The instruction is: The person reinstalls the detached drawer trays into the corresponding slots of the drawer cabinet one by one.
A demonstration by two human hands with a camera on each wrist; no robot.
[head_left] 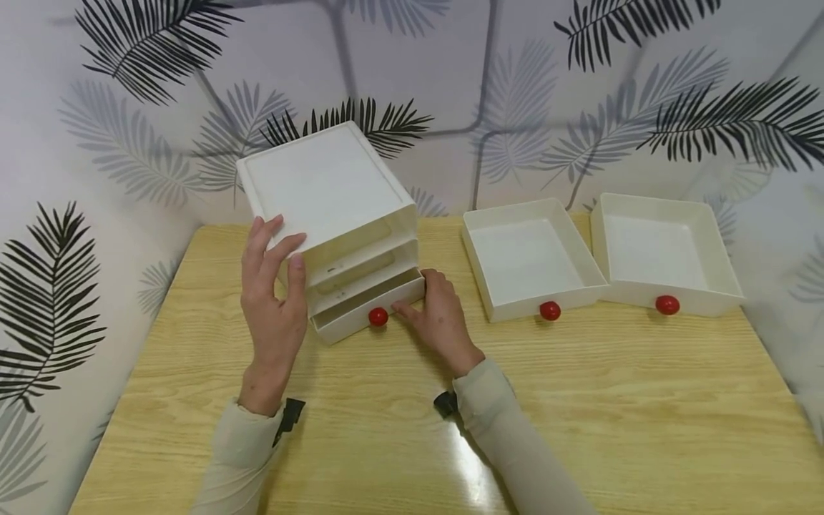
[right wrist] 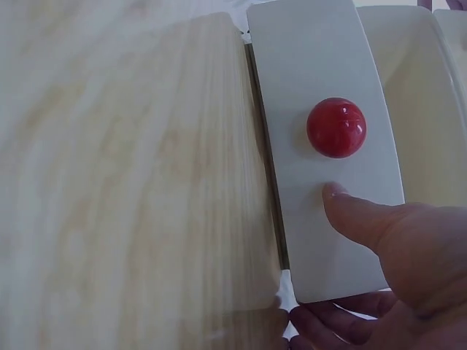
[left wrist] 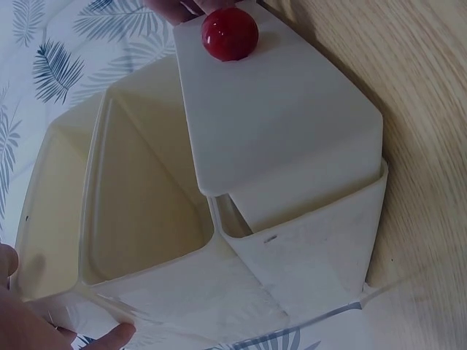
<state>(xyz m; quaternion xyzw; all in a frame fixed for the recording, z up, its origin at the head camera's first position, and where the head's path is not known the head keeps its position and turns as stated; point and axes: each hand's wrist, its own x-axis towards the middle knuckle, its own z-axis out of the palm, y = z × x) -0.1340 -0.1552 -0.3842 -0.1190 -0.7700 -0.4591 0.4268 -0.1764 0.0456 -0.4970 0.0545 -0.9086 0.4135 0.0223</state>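
Note:
A white drawer cabinet [head_left: 328,187] stands turned at an angle on the left of the table, its two upper slots without drawers. In its lowest slot sits a white drawer [head_left: 347,318] with a red round knob [head_left: 378,316], its front sticking out slightly. My left hand [head_left: 273,315] rests spread at the cabinet's upper left front corner, fingertips over the top edge. At the drawer's right end, my right hand [head_left: 440,318] grips it. The right wrist view shows the thumb [right wrist: 357,215] pressed on the drawer front below the knob, with the other fingers [right wrist: 332,321] around the end.
Two more white drawers lie open side up on the right of the wooden table [head_left: 618,400]: one nearer drawer [head_left: 528,250] and another drawer [head_left: 663,247] whose front corner meets it. Both have red knobs. A leaf-patterned cloth [head_left: 450,86] hangs behind the table.

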